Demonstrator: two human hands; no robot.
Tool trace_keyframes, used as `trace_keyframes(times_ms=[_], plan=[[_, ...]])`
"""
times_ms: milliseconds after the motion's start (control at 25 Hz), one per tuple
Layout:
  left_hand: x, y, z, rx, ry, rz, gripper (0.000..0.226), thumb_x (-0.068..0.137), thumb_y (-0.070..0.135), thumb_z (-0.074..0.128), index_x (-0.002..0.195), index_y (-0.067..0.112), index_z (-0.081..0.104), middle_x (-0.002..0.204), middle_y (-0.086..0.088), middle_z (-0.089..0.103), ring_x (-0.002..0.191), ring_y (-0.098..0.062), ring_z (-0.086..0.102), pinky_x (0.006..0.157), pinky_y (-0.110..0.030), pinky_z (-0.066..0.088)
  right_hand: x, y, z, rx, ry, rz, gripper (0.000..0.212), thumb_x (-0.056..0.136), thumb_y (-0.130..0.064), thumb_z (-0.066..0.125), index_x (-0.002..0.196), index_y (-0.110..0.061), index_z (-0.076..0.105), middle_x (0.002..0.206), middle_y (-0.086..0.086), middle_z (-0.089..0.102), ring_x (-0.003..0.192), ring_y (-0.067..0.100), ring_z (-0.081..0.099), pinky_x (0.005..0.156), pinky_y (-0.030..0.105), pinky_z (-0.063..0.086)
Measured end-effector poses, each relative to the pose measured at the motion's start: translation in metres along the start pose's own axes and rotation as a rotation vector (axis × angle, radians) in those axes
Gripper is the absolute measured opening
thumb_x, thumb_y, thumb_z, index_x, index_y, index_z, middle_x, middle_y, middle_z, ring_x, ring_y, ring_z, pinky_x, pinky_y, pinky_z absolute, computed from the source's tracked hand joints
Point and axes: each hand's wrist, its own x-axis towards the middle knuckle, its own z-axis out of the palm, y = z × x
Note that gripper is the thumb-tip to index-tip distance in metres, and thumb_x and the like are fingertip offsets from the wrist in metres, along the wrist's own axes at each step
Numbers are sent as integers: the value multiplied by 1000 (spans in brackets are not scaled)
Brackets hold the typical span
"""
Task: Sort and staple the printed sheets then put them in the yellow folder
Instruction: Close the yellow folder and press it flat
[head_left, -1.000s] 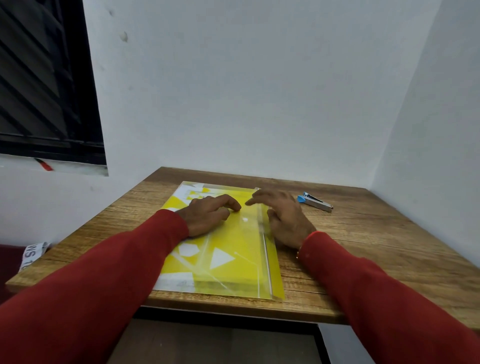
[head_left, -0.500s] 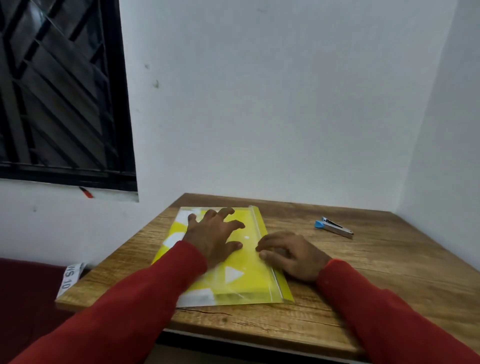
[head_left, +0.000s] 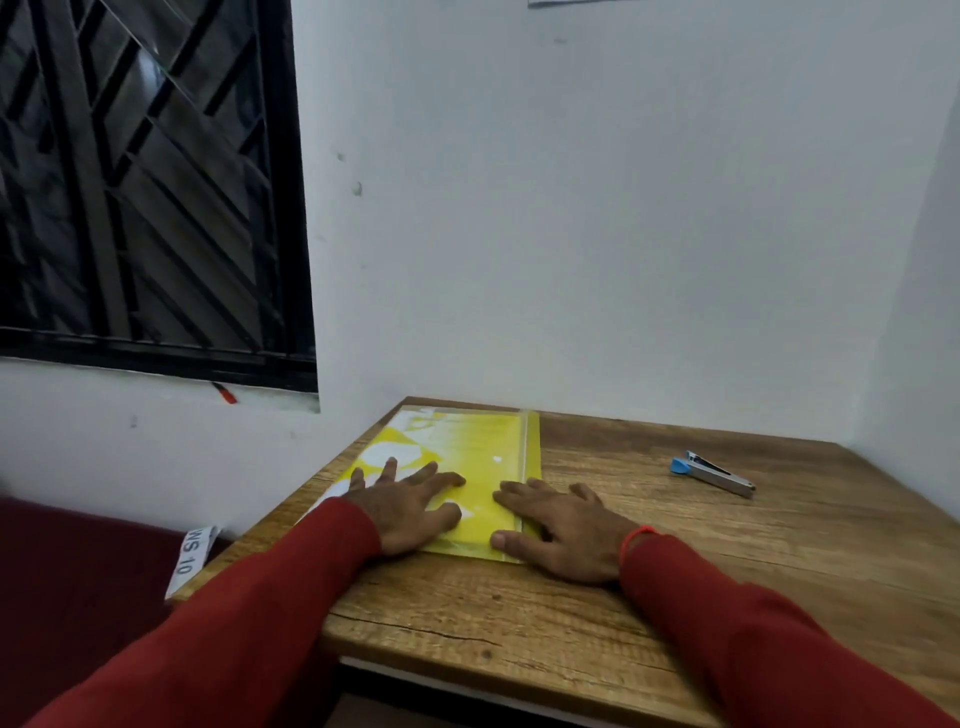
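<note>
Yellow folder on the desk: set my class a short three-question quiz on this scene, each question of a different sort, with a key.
1. True or false: the stapler lies on the yellow folder.
2. Which hand lies across the folder's clear right-edge strip? A. left hand B. right hand
3. Fill in: both hands rest with fingers ____ on the folder.

Key: 1. False: it lies apart on the wooden table, to the right. 2. B. 3. flat (straight).

Both hands lie flat on the yellow folder (head_left: 480, 441): left hand (head_left: 408, 506) spread, right hand (head_left: 558, 527) over its right edge. A stapler (head_left: 712, 474) sits well apart on the wooden table (head_left: 675, 561).
</note>
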Motion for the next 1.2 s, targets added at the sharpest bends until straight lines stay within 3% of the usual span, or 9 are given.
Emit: trace_keyframes(times_ms=[160, 360, 480, 640, 760, 880, 960, 1080, 1200], plan=[[35, -19, 0, -23, 28, -12, 53, 93, 66, 28, 144, 60, 20, 166, 15, 6, 154, -32, -1, 117, -64, -3, 38, 3, 0, -42, -17, 41, 76, 90, -76, 26, 155, -39, 13, 163, -17, 7, 152, 11, 4, 117, 59, -6], [53, -28, -5, -64, 45, -7, 70, 70, 73, 21, 139, 59, 26, 163, 18, 17, 153, -28, 8, 116, -65, 3, 60, 12, 3, -6, -5, 49, 81, 84, -82, 23, 154, -42, 14, 163, -19, 8, 151, 9, 4, 118, 58, -5], [56, -29, 1, -63, 64, -1, 74, 69, 73, 18, 141, 58, 25, 164, 18, 16, 153, -27, 7, 116, -64, 2, 58, 14, 3, 51, 26, 39, 79, 85, -81, 21, 154, -42, 17, 162, -19, 11, 151, 9, 5, 118, 57, -4], [50, -31, 0, -87, 120, 29, 75, 70, 73, 22, 142, 54, 33, 163, 15, 24, 153, -28, 12, 116, -66, 3, 54, 22, 4, 243, 185, -14, 76, 86, -79, 28, 149, -37, 36, 159, -7, 30, 148, 9, 22, 122, 49, 14], [46, -28, -3, -62, 207, 54, 81, 66, 80, 18, 140, 54, 36, 162, 16, 24, 153, -24, 13, 116, -67, 0, 40, 45, -1, 305, 314, 19, 52, 93, -57, 48, 138, -31, 53, 149, -2, 47, 140, 12, 39, 118, 40, 30], [45, -15, -1, -25, 357, 152, 80, 73, 86, 14, 141, 51, 38, 162, 18, 24, 153, -15, 14, 119, -62, 2, 12, 82, -19, 222, 649, 246, 34, 93, -30, 57, 127, -29, 62, 136, 0, 57, 129, 21, 49, 110, 38, 37], [44, -2, 3, -6, 412, 256, 80, 77, 90, 8, 138, 49, 41, 160, 19, 28, 151, -10, 20, 120, -57, 5, -14, 108, -31, 67, 807, 531, 37, 89, -19, 56, 125, -26, 62, 134, 3, 55, 126, 27, 46, 106, 40, 35], [43, 17, 9, -16, 376, 342, 80, 80, 86, 2, 138, 48, 42, 159, 19, 30, 148, -6, 25, 121, -52, 11, -44, 129, -36, -2, 657, 943, 43, 88, -17, 53, 131, -28, 53, 138, 5, 45, 128, 30, 36, 104, 45, 29], [41, 28, 11, -29, 302, 347, 70, 87, 78, 8, 137, 46, 44, 158, 17, 33, 147, -4, 27, 120, -51, 14, -46, 136, -31, 9, 487, 1096, 36, 93, -14, 40, 125, -20, 57, 137, 8, 48, 127, 33, 38, 107, 50, 29]])
